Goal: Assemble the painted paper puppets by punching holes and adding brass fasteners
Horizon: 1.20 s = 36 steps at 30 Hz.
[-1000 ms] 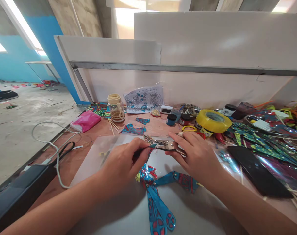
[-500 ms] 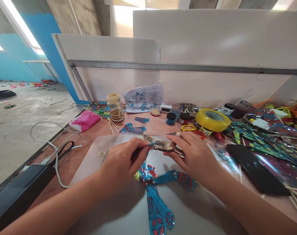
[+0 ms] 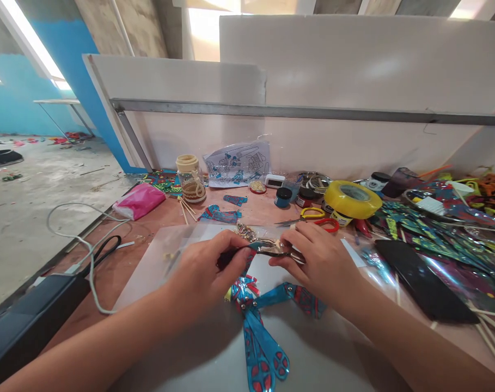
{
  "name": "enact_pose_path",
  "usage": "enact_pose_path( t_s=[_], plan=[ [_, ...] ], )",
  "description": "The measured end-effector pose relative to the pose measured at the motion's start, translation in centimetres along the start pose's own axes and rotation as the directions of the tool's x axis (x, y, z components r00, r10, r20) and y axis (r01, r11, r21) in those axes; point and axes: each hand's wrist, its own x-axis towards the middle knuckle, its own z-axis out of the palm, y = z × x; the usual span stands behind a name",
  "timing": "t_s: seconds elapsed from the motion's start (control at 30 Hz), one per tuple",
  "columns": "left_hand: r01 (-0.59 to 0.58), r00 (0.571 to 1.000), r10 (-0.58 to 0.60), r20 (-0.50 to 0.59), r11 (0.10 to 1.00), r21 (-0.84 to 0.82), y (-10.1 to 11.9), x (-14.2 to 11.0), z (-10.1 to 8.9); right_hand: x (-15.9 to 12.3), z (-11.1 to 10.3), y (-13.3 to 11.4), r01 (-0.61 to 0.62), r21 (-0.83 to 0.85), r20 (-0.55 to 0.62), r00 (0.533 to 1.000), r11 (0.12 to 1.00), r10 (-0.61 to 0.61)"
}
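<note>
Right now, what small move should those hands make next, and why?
Probably a gentle squeeze of the plier-like tool by the right hand. It holds the tool's handles, while the left hand pinches a blue strip that appears to meet the jaws; the exact contact is too small to tell.

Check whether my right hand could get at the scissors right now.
Probably yes, once it lets go: your right hand grips the pliers, but the scissors lie on the table just beyond it, their yellow handle showing, with nothing apparently in between.
</note>
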Motion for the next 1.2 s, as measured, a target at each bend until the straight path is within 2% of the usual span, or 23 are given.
enact_pose_path(
  t_s=[0.2,0.47,0.87,1.2],
  plan=[
    [0.062,0.998,-0.059,0.036,0.994,-0.086,-0.06,-0.01,0.11,-0.15,0.14,0.04,0.0,0.015,0.014,1.0,1.0,0.0],
    [0.042,0.999,-0.039,0.034,0.996,-0.079,-0.01,-0.1,0.24,-0.12,0.0,0.03,-0.003,0.063,0.023,1.0,0.998,0.002],
    [0.028,0.999,-0.024,0.028,0.988,-0.155,-0.06,-0.37,0.26,-0.15,-0.06,0.22,0.011,0.067,0.028,1.0,0.998,-0.013],
    [0.012,1.0,-0.011,0.01,0.994,-0.112,0.27,-0.19,0.24,-0.22,0.05,0.23,0.015,0.087,-0.001,1.0,0.996,-0.015]
  ],
)
